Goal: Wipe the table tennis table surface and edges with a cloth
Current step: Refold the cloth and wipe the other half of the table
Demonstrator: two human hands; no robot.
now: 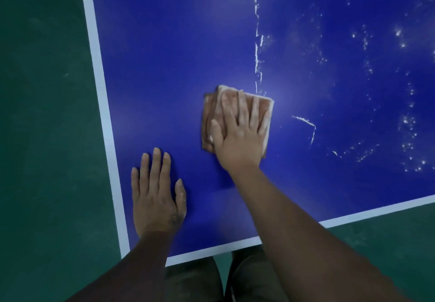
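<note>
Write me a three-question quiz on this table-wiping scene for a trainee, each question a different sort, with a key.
1. True or false: the left hand grips the cloth.
2. The white residue lies mostly: A) left of the cloth; B) right of the cloth; C) under the left hand.
3. Fill in: the right hand presses the cloth flat on the ____ table tennis table.
Key: 1 false; 2 B; 3 blue.
</note>
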